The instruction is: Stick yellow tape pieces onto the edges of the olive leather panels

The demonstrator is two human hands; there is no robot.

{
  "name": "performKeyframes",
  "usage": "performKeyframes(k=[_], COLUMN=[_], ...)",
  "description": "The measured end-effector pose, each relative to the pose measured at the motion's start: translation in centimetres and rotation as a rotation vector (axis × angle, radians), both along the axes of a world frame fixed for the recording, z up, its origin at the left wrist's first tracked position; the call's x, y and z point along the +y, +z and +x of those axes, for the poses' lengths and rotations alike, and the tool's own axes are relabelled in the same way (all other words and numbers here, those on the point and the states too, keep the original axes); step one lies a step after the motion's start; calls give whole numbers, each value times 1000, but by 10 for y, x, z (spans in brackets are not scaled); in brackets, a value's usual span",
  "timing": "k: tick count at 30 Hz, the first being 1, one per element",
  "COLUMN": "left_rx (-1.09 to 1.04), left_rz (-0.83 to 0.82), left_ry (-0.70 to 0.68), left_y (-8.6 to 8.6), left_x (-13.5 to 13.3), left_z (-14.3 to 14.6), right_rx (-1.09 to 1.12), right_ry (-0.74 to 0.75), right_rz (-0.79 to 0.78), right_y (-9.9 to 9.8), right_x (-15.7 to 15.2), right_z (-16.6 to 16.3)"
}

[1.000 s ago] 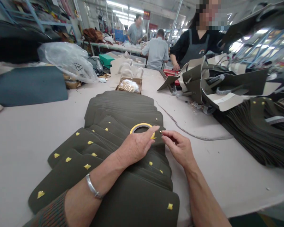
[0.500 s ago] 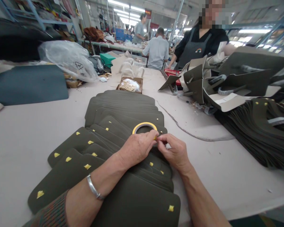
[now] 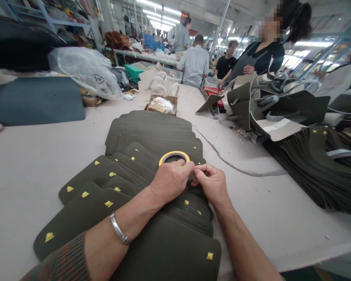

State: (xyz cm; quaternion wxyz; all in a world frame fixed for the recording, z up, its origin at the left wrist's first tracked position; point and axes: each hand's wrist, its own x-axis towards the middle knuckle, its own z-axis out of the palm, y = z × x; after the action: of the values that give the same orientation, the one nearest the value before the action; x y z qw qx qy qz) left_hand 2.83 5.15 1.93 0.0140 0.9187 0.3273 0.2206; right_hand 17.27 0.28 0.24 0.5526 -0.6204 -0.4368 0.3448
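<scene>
My left hand [image 3: 174, 177] is closed around the near side of a yellow roll of tape [image 3: 164, 158], its ring standing above the knuckles. Close against the left fingertips, my right hand [image 3: 212, 181] is pinched shut; whatever lies between its fingertips is too small to make out. Both hands are over a fanned stack of dark olive flat panels [image 3: 163, 249] with rounded corners. Small yellow tape pieces [image 3: 109, 203] stick to several panels, and little metal studs [image 3: 195, 148] show at the stack's right edge.
Beyond the stack stands an open box [image 3: 160, 105] with gold-coloured studs. Dark strips [image 3: 307, 168] and olive bag parts [image 3: 292, 107] are heaped at right. A clear plastic bag [image 3: 87, 74] and a blue-grey sheet [image 3: 35, 101] lie at left. A co-worker [image 3: 260, 54] stands across the table.
The tape roll has shifted slightly left with my left hand. My right fingers are more curled, still near the left fingertips. The co-worker across the table has turned, and other people show behind.
</scene>
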Motion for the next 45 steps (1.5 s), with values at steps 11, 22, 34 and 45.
performKeyframes(k=[11,22,34,45], left_rx=[-95,-143,-51,264], left_rz=[-15,-27,-74,-157], left_ry=[13,2,38,106], left_y=[-2,-2,-1,-2], left_x=[-1,0,-11,-4], left_z=[1,2,1,4], right_rx=[29,85,437,-52], right_ry=[-92,-118,-197,-16], right_rz=[17,44,-6,-116], right_y=[0,4,-9,-23], right_x=[-2,-1,13,21], right_z=[-7,-14,64,41])
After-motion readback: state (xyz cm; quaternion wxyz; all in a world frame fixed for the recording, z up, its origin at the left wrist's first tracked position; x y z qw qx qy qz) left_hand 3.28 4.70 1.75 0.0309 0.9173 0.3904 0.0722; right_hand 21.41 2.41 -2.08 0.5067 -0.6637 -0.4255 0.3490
